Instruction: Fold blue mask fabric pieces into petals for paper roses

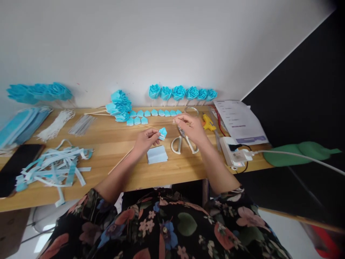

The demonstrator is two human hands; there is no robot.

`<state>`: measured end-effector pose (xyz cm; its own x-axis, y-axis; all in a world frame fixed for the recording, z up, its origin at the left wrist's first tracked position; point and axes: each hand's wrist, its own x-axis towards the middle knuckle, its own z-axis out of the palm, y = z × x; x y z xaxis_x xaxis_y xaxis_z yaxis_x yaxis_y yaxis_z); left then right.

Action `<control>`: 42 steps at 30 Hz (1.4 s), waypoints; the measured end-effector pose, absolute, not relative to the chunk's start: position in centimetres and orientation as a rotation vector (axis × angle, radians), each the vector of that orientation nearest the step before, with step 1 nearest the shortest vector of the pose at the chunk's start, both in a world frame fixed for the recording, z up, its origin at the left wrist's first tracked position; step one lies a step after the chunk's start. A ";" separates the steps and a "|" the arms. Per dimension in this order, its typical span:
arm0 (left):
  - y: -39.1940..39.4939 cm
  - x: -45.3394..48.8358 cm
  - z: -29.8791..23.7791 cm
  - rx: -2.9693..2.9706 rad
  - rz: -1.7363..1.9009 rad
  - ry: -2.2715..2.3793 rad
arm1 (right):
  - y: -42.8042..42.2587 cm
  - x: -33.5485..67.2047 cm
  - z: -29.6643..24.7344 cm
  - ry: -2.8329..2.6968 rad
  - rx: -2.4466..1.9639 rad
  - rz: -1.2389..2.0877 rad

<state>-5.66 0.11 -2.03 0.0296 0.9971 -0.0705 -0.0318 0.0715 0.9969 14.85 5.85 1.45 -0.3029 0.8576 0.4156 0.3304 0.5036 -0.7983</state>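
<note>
My left hand (145,139) pinches a small folded blue petal piece (162,133) above the wooden table (113,144). My right hand (190,126) is raised beside it with thumb and fingers pinched together; what they hold is too small to name. Below the hands lies a small stack of pale blue cut squares (157,154). White-handled scissors (183,142) lie under my right hand. A thin wooden stick (121,160) runs along my left forearm.
A row of folded blue petals (155,113) and finished blue roses (179,92) line the wall. Blue strip scraps (54,167), white ear loops (55,126), face masks (18,126) and a dark phone (13,167) lie left. A yellow glue gun (208,123), power strip (233,153) and papers (239,122) lie right.
</note>
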 end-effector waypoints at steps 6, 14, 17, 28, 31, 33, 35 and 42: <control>0.3 -5.6 -2.2 1.105 1.231 1.240 | 4.7 13.1 -0.9 -1.653 -0.892 1.212; -0.1 -5.5 -1.8 1.181 1.231 1.309 | 3.8 12.0 -2.7 -1.475 -0.889 1.376; -0.1 -5.4 -1.9 1.178 1.221 1.311 | 3.8 12.0 -2.8 -1.466 -0.892 1.396; -0.1 -5.3 -1.8 1.175 1.191 1.313 | 4.1 11.9 -3.4 -1.463 -0.922 1.377; -0.1 -5.3 -1.8 1.154 1.181 1.319 | 4.1 11.8 -3.7 -1.470 -0.956 1.353; -0.1 -5.3 -1.8 1.140 1.178 1.309 | 4.2 11.8 -4.0 -1.484 -0.976 1.329; -0.1 -5.3 -1.9 1.137 1.176 1.287 | 4.2 11.7 -4.2 -1.495 -0.983 1.312; -0.1 -5.2 -2.1 1.193 1.108 1.246 | 4.1 11.4 -4.4 -1.511 -0.958 1.279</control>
